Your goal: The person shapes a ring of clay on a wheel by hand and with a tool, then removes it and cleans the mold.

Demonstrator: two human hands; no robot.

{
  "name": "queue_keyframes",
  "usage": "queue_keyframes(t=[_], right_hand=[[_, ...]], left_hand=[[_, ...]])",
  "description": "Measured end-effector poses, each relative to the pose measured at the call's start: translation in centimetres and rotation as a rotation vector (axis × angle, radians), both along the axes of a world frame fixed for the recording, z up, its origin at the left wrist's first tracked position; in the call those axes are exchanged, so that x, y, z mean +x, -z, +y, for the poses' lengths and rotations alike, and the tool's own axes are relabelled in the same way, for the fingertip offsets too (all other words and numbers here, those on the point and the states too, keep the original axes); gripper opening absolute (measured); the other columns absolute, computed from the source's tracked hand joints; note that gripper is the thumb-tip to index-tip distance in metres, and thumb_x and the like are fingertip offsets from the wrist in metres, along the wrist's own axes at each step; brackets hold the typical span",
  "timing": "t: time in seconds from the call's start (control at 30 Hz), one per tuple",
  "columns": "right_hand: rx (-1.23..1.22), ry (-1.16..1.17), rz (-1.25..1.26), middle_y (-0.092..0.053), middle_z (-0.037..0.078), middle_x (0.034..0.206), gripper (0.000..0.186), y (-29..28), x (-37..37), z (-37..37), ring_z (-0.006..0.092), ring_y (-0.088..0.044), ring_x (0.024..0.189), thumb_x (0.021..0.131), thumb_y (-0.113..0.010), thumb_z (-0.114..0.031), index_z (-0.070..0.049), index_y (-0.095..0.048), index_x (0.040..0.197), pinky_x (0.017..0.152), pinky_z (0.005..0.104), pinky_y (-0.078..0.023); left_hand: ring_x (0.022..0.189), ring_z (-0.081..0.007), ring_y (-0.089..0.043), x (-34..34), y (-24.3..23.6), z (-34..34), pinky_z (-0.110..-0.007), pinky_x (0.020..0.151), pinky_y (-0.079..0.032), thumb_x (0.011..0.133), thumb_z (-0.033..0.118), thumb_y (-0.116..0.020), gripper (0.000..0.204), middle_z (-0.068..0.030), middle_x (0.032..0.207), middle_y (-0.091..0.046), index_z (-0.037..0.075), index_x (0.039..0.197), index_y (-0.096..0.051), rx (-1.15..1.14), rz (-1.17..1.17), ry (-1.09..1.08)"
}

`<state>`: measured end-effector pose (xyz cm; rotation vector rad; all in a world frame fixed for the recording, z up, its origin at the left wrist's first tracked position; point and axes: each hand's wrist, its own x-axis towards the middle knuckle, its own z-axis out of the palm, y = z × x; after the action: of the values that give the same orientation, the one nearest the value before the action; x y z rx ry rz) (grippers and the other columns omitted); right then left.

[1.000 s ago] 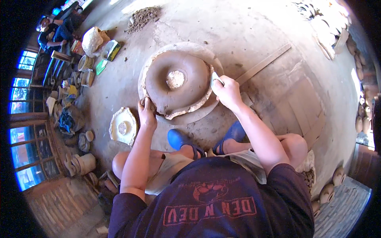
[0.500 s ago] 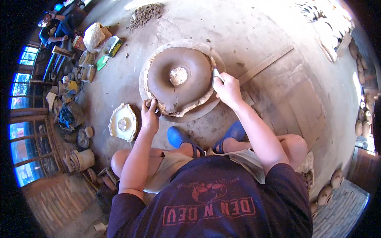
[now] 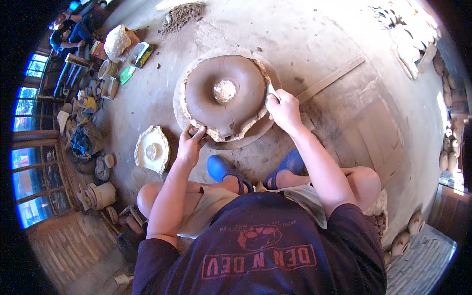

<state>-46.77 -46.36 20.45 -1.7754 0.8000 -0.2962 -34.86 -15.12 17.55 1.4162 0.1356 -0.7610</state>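
In front of me a brown ring of wet clay (image 3: 243,115) lies in a pale plaster mould with a ragged rim (image 3: 183,98). A round whitish knob (image 3: 224,91) shows through the ring's middle. The mould rests on a round grey board (image 3: 263,129). My left hand (image 3: 191,143) pinches the mould's near-left rim, thumb on top. My right hand (image 3: 285,109) is closed round a small pale scraper-like tool (image 3: 272,92). Its blade meets the clay's right edge, beside the plaster rim. The tool's handle is mostly hidden in my fist.
Another plaster mould half (image 3: 151,150) lies on the floor at my left. A flat wooden strip (image 3: 332,78) lies to the right. Clay crumbs (image 3: 183,18) are heaped at the far side. Pots, tools and a bucket (image 3: 103,195) line the left wall. Another person (image 3: 73,37) sits far left.
The mould with its clay has turned slightly counterclockwise, its near notch swinging right. My left hand has moved a little right with the rim. The scraper-like tool stays at the right edge.
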Motion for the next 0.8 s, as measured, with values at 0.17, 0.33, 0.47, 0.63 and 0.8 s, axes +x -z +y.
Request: queue_keyframes(t=[0.17,0.33,0.47,0.63,0.8], right_hand=[[-0.015,0.033,-0.012,-0.068,0.015,0.067,0.030,0.1,-0.2,0.0,0.0211,-0.069,0.052,0.100,-0.062,-0.023,0.003,-0.064,0.086,0.053,0.0386,-0.056],[-0.012,0.028,0.055,-0.069,0.011,0.071,0.027,-0.6,-0.3,-0.5,0.0179,-0.068,0.053,0.101,-0.063,-0.021,0.004,-0.067,0.092,0.053,0.0362,-0.054],[0.028,0.034,-0.015,-0.070,0.016,0.070,0.029,0.1,0.3,0.3,0.0215,-0.070,0.052,0.101,-0.062,-0.021,0.004,-0.063,0.086,0.052,0.0379,-0.056],[-0.002,0.030,0.012,-0.069,0.016,0.070,0.028,0.0,-0.3,-0.1,0.0217,-0.070,0.052,0.101,-0.061,-0.021,0.004,-0.064,0.088,0.052,0.0382,-0.056],[0.023,0.007,0.013,-0.070,0.014,0.069,0.028,-0.5,-0.4,0.2,0.0212,-0.070,0.052,0.100,-0.063,-0.021,0.004,-0.065,0.087,0.052,0.0374,-0.056]], left_hand=[[0.101,-0.0195,-0.070,-0.3,-1.8,-1.2,-0.035,0.095,-0.060,0.099,0.010,-0.073,0.031,-0.0073,0.110,-0.070,0.001,0.125,-0.059,0.050,0.042,0.072],[0.103,-0.0212,-0.072,-0.7,-1.6,-1.3,-0.036,0.095,-0.061,0.098,0.009,-0.074,0.031,-0.0090,0.112,-0.072,0.000,0.124,-0.060,0.067,0.063,0.097],[0.102,-0.0226,-0.074,-1.4,-2.8,-2.7,-0.037,0.093,-0.062,0.097,0.009,-0.076,0.030,-0.0105,0.112,-0.073,-0.001,0.121,-0.063,0.072,0.083,0.129],[0.101,-0.0227,-0.074,-2.0,-1.5,-3.0,-0.036,0.091,-0.062,0.097,0.011,-0.076,0.031,-0.0118,0.112,-0.075,-0.002,0.122,-0.064,0.079,0.071,0.106],[0.098,-0.0222,-0.075,-2.6,-1.4,-3.5,-0.035,0.090,-0.062,0.096,0.014,-0.077,0.032,-0.0113,0.110,-0.075,-0.002,0.121,-0.065,0.107,0.051,0.116]])
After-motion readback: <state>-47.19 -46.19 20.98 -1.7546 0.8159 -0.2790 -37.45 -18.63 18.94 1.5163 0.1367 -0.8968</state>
